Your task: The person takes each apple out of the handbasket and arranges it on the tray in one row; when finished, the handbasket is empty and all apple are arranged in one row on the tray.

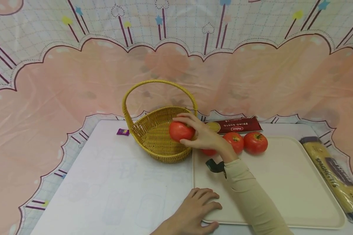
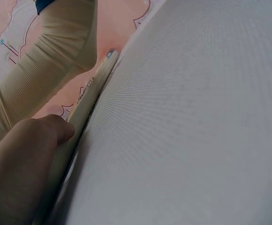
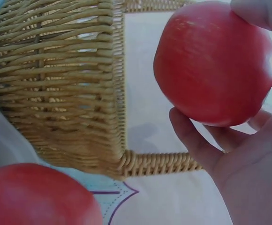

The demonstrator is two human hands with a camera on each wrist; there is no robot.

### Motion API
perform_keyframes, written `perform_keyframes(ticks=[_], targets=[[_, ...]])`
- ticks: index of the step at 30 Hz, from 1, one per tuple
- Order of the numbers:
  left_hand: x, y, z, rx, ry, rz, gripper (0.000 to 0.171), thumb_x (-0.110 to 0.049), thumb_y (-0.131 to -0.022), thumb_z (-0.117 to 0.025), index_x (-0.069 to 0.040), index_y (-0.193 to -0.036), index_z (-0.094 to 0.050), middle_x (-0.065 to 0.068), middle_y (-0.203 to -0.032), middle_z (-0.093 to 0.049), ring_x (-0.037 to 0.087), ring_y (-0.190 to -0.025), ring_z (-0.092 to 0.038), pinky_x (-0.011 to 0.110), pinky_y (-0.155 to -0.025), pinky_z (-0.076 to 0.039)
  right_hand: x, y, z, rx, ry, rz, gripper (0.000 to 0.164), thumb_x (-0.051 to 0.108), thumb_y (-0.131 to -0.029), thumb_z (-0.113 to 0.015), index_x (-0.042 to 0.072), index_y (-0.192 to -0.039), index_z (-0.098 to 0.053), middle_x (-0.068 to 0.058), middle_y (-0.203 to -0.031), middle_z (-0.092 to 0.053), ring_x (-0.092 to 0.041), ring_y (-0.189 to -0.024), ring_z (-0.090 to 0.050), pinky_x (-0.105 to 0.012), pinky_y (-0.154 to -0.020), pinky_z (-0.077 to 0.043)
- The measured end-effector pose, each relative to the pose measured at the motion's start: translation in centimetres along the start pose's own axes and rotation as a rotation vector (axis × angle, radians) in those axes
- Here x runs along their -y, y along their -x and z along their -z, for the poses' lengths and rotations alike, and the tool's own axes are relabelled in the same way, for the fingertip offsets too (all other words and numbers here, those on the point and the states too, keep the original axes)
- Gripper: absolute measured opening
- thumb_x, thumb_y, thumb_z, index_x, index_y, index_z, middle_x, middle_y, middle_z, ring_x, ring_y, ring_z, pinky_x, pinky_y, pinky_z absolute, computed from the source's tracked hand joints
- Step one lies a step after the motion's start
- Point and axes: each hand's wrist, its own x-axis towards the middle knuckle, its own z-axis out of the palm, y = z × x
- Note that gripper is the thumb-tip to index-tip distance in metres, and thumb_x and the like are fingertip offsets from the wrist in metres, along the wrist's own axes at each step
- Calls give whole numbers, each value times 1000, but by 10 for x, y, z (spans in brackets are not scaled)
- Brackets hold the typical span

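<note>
A red tomato (image 1: 180,131) is in my right hand (image 1: 205,133), held over the right side of a yellow wicker basket (image 1: 164,159) with a tall hoop handle. In the right wrist view the fingers and thumb curl round this tomato (image 3: 211,65), with the basket's woven side (image 3: 56,89) beyond it. My left hand (image 1: 195,209) rests with spread fingers on the front left edge of a cream tray (image 1: 296,186). The tray's rim (image 2: 91,93) shows past its thumb in the left wrist view. Two tomatoes (image 1: 255,142) sit at the tray's back; another (image 1: 208,152) is partly hidden behind my right wrist.
A dark green curved piece (image 1: 215,165) lies on the tray, partly covered by the right sleeve. Behind the tray is a dark red packet (image 1: 238,125). A spaghetti pack (image 1: 333,178) lies along its right side. Left of the basket is a small purple packet (image 1: 123,132).
</note>
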Motion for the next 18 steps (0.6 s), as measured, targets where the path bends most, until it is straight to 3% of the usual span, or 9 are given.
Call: perform_keyframes(ticks=[9,18], targets=[[1,1,0,24,-14,3,36,-53,-88,-52,-32,-118,-54,-9,-131,-49,12,-128,-41,33,-99,-36,-7,14,1,-54,-73,11,65,22,-80,-73,26,-139,-44,5,-149,-30,-20,-127,-42,-42,-87,-51],[0,0,2,50,3,12,36,-51,-88,-53,-31,-118,-54,-9,-132,-48,12,-129,-40,33,-101,-35,-13,27,4,-95,-50,1,67,23,-79,-73,32,-138,-43,7,-148,-31,-19,-131,-39,-54,-100,-42]])
